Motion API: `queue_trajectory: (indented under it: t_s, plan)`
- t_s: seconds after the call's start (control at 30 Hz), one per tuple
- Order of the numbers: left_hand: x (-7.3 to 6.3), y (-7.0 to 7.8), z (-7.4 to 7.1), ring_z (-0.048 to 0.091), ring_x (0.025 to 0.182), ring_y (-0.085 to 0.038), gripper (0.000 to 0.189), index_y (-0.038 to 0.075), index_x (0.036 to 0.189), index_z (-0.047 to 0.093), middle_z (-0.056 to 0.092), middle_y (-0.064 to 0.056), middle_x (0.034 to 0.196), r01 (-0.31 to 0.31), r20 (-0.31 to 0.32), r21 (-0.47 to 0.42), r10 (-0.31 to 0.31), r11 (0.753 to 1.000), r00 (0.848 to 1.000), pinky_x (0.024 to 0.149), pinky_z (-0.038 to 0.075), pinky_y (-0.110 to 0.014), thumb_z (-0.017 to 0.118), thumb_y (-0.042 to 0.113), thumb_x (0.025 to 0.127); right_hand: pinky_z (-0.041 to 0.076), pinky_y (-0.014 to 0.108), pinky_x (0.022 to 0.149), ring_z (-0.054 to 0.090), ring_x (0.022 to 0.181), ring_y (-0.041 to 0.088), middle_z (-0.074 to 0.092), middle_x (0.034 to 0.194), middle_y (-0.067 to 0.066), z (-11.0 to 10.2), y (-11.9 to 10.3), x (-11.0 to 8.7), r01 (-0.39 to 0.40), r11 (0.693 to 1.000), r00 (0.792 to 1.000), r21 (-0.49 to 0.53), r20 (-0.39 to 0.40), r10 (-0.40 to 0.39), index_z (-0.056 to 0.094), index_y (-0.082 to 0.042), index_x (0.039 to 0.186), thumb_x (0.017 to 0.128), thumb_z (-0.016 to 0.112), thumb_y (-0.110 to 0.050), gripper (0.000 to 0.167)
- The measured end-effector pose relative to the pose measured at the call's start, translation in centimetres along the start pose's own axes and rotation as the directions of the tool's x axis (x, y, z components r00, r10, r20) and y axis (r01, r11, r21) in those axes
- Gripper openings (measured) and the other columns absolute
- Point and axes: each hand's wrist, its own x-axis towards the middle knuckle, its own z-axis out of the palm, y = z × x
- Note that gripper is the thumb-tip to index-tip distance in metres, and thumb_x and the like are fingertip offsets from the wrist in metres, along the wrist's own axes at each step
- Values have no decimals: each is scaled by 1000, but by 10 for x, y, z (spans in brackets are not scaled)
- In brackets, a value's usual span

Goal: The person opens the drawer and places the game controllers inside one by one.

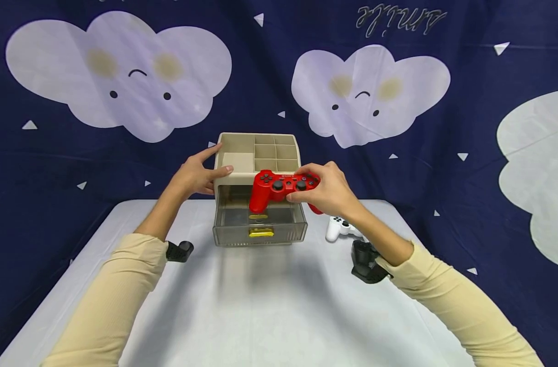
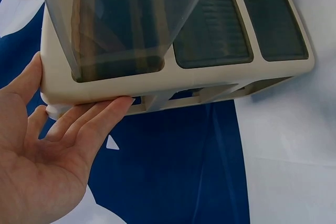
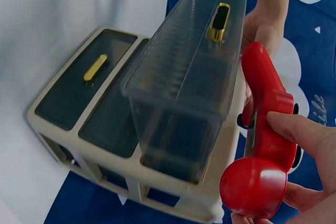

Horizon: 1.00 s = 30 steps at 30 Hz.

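Note:
My right hand [image 1: 326, 191] grips a red game controller [image 1: 261, 196] by one side, thumb on its face. In the head view the controller appears in front of a beige desktop drawer unit [image 1: 237, 179], over its pulled-out clear top drawer [image 1: 233, 235] with a gold handle [image 1: 261, 232]. The right wrist view shows the controller [image 3: 254, 184] beside that drawer [image 3: 178, 98], apart from it. With fingers fairly straight, my left hand [image 1: 197, 173] rests on the unit's upper left side. Its fingers [image 2: 105, 116] touch the side wall in the left wrist view.
Compartments [image 1: 275, 153] divide the unit's top. A white game controller [image 1: 337, 228] lies on the white table [image 1: 260, 316] at the right, near a black controller [image 1: 364, 255] partly hidden by my right wrist. Behind hangs a dark blue cloth [image 1: 260, 66] with clouds.

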Motion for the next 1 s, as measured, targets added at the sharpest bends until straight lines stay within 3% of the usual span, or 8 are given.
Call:
queue_trajectory:
  t_s: [0.37,0.6,1.0]
  plan:
    - [-2,2,1,68,111,-48,85,38,163,15,39,-29,156,-4,6,1,4,1000,1000,93,58,-52,69,39,98,42,36,76,45,102,25,61,106,11,23,-18,10,32,999,999,16,25,-33,73,-17,119,72,91,-35,53]
    - [-3,1,-1,69,109,-47,86,38,163,14,52,-31,144,-5,13,-15,5,1000,1000,93,58,-53,69,41,97,40,36,77,47,101,25,72,99,6,41,-18,12,106,994,994,-4,26,-106,76,-15,114,71,93,-33,49]
    - [-3,1,0,69,108,-47,86,38,163,15,54,-31,141,-2,13,-23,2,1000,1000,93,58,-52,70,40,97,43,40,86,50,107,27,74,103,7,60,-16,12,110,993,994,-45,11,-110,75,-13,112,69,93,-32,50]
